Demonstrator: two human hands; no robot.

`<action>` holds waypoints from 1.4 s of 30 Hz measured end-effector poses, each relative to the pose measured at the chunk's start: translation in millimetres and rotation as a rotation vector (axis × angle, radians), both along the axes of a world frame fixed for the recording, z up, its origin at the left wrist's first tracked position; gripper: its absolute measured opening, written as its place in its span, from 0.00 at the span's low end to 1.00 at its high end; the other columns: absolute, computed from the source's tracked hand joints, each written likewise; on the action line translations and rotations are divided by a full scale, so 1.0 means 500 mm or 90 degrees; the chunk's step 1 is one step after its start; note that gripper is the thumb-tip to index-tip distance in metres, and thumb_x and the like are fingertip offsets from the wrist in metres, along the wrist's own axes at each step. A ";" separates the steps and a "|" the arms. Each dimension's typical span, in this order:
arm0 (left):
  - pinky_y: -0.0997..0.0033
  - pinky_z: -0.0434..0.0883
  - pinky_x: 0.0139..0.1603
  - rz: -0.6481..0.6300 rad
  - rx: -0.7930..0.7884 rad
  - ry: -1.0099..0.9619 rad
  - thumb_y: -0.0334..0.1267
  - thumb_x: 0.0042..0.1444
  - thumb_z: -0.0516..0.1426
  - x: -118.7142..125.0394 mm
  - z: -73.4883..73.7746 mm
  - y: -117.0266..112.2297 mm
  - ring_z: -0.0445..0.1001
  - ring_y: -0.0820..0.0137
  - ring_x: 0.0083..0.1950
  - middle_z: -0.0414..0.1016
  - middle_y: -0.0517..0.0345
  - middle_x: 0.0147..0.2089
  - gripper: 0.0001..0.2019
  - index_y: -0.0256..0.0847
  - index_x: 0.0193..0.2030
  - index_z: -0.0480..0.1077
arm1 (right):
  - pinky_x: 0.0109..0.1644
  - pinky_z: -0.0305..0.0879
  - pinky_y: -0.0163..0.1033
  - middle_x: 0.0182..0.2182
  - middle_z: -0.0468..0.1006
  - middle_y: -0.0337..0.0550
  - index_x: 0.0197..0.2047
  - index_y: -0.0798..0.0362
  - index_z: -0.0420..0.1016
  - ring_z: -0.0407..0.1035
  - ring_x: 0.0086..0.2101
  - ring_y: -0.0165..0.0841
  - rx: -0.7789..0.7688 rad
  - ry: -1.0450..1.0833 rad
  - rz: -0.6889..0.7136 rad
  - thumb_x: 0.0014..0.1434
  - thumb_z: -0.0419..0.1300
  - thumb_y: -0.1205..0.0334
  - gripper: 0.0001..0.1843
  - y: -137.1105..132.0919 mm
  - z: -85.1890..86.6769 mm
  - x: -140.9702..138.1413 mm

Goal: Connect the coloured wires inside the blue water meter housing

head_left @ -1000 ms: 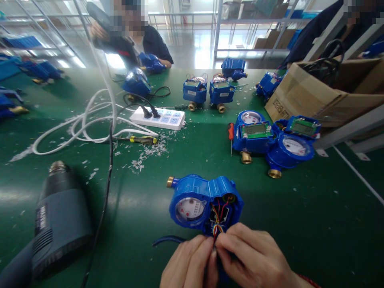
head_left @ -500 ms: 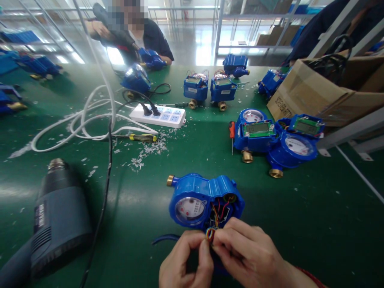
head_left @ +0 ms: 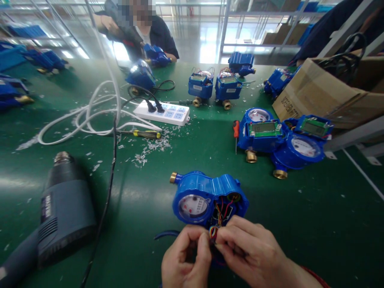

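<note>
We pinch the coloured wires (head_left: pixel 213 232) between our left hand (head_left: pixel 184 258) and right hand (head_left: pixel 250 252), both closed on them, blue water meter (head_left: pixel 207 198) just beyond our fingertips

Worktop: green matted worktop (head_left: pixel 300 224), strewn with white plastic shavings (head_left: pixel 150 148).
Near left: dark grey heat gun with metal nozzle (head_left: pixel 64 212), lying on its side, its black cord (head_left: pixel 109 168) running up past it.
Middle: white power strip (head_left: pixel 162 112) with two black plugs in it; coiled white cable (head_left: pixel 90 116) to its left; yellow-and-black-handled screwdriver (head_left: pixel 144 134) just in front.
Right: two blue water meters with green circuit boards and brass fittings (head_left: pixel 282 140), side by side; red-handled screwdriver (head_left: pixel 236 130) just beside them.
Far right: brown cardboard box (head_left: pixel 315 96), tilted, black cables inside.
Far side: a person in dark clothing (head_left: pixel 159 34) holding a tool over a blue meter.
</note>
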State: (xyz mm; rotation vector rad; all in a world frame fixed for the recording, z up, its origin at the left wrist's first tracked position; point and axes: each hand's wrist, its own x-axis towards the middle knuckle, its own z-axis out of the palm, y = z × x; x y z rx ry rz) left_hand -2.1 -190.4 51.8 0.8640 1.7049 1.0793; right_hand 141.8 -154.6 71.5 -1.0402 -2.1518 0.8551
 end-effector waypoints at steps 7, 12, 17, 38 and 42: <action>0.85 0.64 0.23 0.069 0.060 0.082 0.46 0.53 0.55 -0.063 0.004 0.027 0.66 0.78 0.23 0.69 0.64 0.22 0.12 0.39 0.29 0.68 | 0.21 0.58 0.27 0.22 0.68 0.39 0.29 0.56 0.73 0.62 0.20 0.24 -0.049 0.038 -0.022 0.55 0.56 0.74 0.07 -0.010 -0.005 0.022; 0.82 0.67 0.29 0.076 0.137 0.238 0.44 0.53 0.56 -0.078 -0.002 0.009 0.69 0.77 0.26 0.71 0.63 0.28 0.09 0.41 0.32 0.70 | 0.19 0.58 0.28 0.25 0.70 0.40 0.32 0.55 0.73 0.61 0.18 0.23 -0.098 0.053 -0.037 0.54 0.58 0.72 0.04 -0.015 -0.016 0.031; 0.73 0.66 0.42 0.071 0.298 0.436 0.33 0.51 0.58 -0.104 -0.012 -0.006 0.70 0.71 0.39 0.69 0.56 0.40 0.09 0.40 0.40 0.68 | 0.17 0.55 0.29 0.24 0.69 0.40 0.31 0.56 0.73 0.58 0.16 0.22 -0.092 0.055 -0.053 0.53 0.57 0.73 0.05 -0.018 -0.016 0.032; 0.77 0.60 0.27 -0.306 0.277 0.138 0.32 0.57 0.52 -0.019 -0.046 -0.059 0.61 0.76 0.27 0.61 0.62 0.26 0.08 0.40 0.27 0.61 | 0.24 0.63 0.32 0.28 0.70 0.39 0.37 0.53 0.72 0.65 0.22 0.27 -0.029 0.002 -0.229 0.53 0.60 0.64 0.06 -0.065 -0.028 0.010; 0.78 0.64 0.30 -0.279 0.282 0.172 0.33 0.58 0.52 -0.027 -0.022 -0.048 0.64 0.76 0.28 0.63 0.62 0.29 0.03 0.41 0.38 0.64 | 0.24 0.62 0.30 0.25 0.72 0.38 0.31 0.54 0.73 0.63 0.21 0.25 0.028 0.045 -0.234 0.54 0.57 0.72 0.05 -0.070 -0.023 0.003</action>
